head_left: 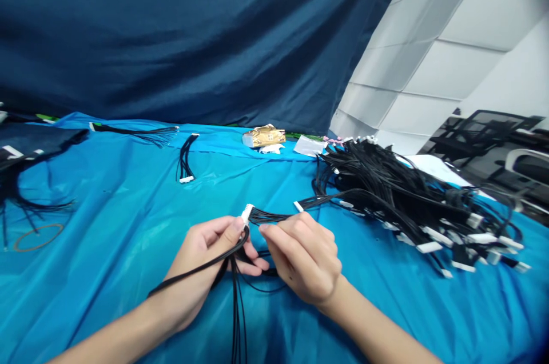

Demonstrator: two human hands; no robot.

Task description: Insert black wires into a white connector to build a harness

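Observation:
Near the middle of the view, my left hand (210,255) pinches a white multi-pin connector (246,214) between thumb and fingers. Black wires run out of it: some loop over the left wrist, others hang down at the front. My right hand (302,252) is closed just to the right, its thumb and fingertips on the black wire harness (270,216) leading from the connector. A second white connector end shows just above the right knuckles. What lies inside the right fist is hidden.
A big pile of black wire harnesses (386,187) with white connectors covers the right side of the blue cloth (128,210). Two harnesses lie at the back left, near a gold packet (269,136). More wires and a rubber band (38,237) sit at far left.

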